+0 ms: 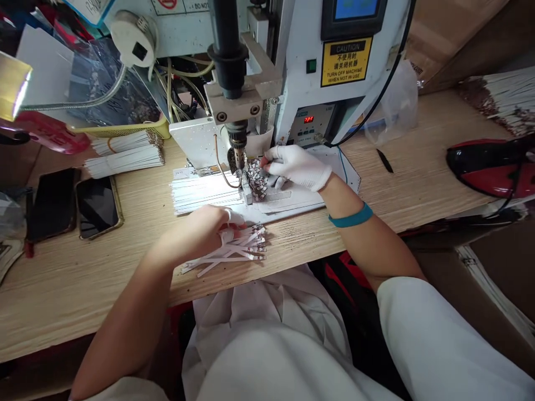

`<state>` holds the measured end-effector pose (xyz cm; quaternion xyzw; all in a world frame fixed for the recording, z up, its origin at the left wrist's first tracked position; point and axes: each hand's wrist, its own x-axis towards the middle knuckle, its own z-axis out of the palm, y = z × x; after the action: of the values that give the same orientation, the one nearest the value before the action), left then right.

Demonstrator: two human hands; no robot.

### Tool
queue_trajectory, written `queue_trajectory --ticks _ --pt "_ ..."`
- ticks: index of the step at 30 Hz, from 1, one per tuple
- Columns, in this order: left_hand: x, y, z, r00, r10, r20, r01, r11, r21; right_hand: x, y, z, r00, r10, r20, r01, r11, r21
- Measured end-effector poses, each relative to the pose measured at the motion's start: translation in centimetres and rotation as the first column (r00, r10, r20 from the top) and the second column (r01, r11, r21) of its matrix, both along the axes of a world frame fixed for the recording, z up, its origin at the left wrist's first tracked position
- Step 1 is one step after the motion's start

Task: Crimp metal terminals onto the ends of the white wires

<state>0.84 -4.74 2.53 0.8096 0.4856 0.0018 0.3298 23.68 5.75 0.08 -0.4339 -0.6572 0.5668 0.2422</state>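
My left hand [223, 223], with white covering on some fingers, is curled over loose white flat strips [234, 253] near the table's front edge. Its fingers are closed on some of them, partly hidden under the hand. My right hand [292, 167] wears a white fingerless glove. Its bare fingertips are pinched together at a heap of small metallic pieces [257, 179]; what they hold is too small to make out. Left of the heap, a row of white strips [204, 194] lies side by side under the black vertical head [238, 147] of the machine, ends at a small metal block [247, 194].
Two phones [98, 206] and banded bundles of white strips [125, 161] lie at the left. A bent copper tube [219, 161] hangs beside the machine head. A caution label [346, 62] is on the machine. A red and black object [489, 167] stands at the right.
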Motion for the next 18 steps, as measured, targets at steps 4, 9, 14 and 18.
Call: queue_trajectory --ticks 4,9,14,18 --pt "-0.5 0.2 0.2 0.997 0.042 0.07 -0.045 0.998 0.037 0.5 0.3 0.2 0.992 -0.037 0.118 0.01 0.976 0.216" --pt "-1.7 0.9 0.5 0.918 0.379 0.12 -0.396 0.853 0.339 -0.7 -0.3 -0.5 0.971 -0.024 0.239 -0.089 0.888 0.451" --pt "-1.7 1.2 0.5 0.854 0.487 0.182 -0.51 0.719 0.472 -0.9 -0.7 -1.0 0.959 0.07 0.275 -0.213 0.816 0.537" --pt "-1.7 1.7 -0.3 0.887 0.46 0.052 -0.429 0.776 0.462 0.0 -0.3 -1.0 0.909 0.258 0.328 -0.392 0.796 0.462"
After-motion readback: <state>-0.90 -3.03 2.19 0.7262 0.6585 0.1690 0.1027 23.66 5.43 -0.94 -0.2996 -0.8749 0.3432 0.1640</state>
